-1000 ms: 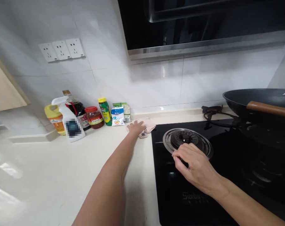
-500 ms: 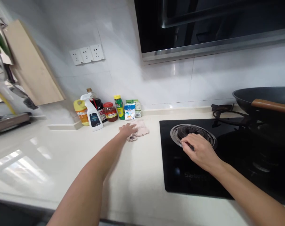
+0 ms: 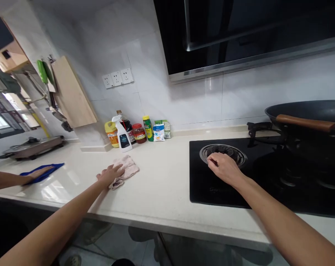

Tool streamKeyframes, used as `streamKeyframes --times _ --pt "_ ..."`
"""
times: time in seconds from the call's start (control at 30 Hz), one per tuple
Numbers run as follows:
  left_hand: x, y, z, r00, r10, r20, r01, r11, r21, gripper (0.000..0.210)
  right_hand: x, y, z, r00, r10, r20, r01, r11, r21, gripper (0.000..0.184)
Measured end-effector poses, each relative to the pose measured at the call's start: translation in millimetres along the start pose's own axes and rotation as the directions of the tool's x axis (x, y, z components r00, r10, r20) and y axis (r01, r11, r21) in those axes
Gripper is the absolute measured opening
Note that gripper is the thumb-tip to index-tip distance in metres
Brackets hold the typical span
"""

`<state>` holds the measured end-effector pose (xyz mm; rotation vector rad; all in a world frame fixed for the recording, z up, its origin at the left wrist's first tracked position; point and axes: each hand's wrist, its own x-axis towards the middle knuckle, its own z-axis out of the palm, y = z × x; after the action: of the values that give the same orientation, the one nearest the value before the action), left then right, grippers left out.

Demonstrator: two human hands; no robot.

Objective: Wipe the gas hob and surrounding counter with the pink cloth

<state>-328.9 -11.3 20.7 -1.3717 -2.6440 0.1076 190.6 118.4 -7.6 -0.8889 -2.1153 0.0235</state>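
Cream countertop (image 3: 161, 188) carries a black gas hob (image 3: 203, 184), where a wok (image 3: 303, 138) sits, its handle (image 3: 306, 122) on the near side, perhaps for reach. Near a spray bottle (image 3: 124, 139), a pink cloth (image 3: 129, 166) lies on the countertop under the left hand (image 3: 109, 175), palm down, fingers spread, seemingly for even pressure. Well apart, the right hand (image 3: 223, 166) curls above the hob; whether it holds anything, I cannot tell.
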Motion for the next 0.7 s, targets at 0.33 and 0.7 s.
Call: streamKeyframes --times 0.33,0.7 --pt "-129 75 -0.4 0.916 0.397 -0.058 -0.398 0.917 -0.024 0.048 -5 -5 10 0.992 -0.027 0.123 0.023 0.999 0.032 0.017" --pt "-165 40 0.1 0.841 0.532 -0.096 -0.541 0.829 -0.141 0.048 -11 -6 12 0.988 -0.084 0.127 0.082 0.996 0.025 0.017"
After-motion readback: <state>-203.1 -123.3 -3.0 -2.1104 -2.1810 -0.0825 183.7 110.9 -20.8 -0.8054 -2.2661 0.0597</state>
